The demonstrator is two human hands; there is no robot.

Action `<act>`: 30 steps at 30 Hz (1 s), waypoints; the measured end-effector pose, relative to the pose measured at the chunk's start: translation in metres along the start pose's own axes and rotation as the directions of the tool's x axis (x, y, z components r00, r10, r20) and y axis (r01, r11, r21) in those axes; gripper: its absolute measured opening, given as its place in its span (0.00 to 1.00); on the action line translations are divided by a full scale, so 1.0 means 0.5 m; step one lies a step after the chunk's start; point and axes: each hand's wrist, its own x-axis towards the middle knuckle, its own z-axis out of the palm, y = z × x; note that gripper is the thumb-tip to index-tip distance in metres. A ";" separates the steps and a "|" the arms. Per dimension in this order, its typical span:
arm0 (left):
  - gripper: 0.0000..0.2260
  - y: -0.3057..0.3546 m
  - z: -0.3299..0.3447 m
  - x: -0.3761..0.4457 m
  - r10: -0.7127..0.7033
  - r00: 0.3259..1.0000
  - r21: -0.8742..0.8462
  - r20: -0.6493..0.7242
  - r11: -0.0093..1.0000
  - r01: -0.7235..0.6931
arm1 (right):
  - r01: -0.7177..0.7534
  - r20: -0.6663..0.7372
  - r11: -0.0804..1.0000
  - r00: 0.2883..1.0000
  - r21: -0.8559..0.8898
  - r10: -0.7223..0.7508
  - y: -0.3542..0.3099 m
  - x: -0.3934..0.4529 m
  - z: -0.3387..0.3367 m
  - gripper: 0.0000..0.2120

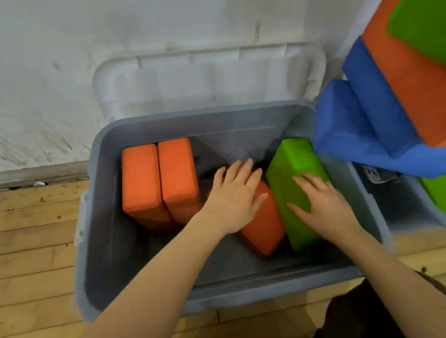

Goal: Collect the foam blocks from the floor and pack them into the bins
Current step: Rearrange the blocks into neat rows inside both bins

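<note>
The left hand [233, 196] is lying flat with its fingers spread on a tilted orange foam block [264, 227], pressing it down. The right hand [320, 202] is lying flat too, fingers spread, on a leaning green foam block [293, 174] just beside it. Neither hand is curling round anything.

Both blocks are sitting inside the big grey plastic bin [96, 249], toward its right side. Two more orange foam blocks [158, 179] are standing upright and touching each other at the bin's left side. The bin's pale lid [209, 79] is leaning open against the wall behind the bin. A second grey bin [418, 213] is sitting just to the right of the big grey bin.

What could go wrong? The two blocks under the hands are sitting crooked. If the hands push too hard or unevenly, I think a block could pop up or wedge sideways and waste room. The tall pile of blocks [414, 83] over the second bin is leaning toward the big grey bin, and a bump could tip it.

Counting inside the big grey bin: three orange blocks and one green block. In and over the second bin I am seeing blue, orange and green blocks, but they are blurry and overlapping, so I cannot count them surely.
</note>
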 end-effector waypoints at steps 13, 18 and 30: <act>0.47 0.131 0.129 0.015 0.043 0.984 -0.016 0.171 0.999 -0.041 | 0.059 0.353 0.998 0.935 -0.033 -0.044 0.086 -0.049 -0.015 0.43; 0.44 0.126 0.133 0.012 -0.014 0.997 -0.041 0.079 0.999 0.018 | 0.143 0.267 0.989 0.952 0.034 -0.147 0.077 -0.048 -0.016 0.34; 0.30 0.055 -0.013 -0.096 -0.119 0.971 -0.338 -0.209 0.940 0.043 | 0.428 -0.421 0.902 0.830 0.059 -0.366 -0.062 -0.028 -0.078 0.25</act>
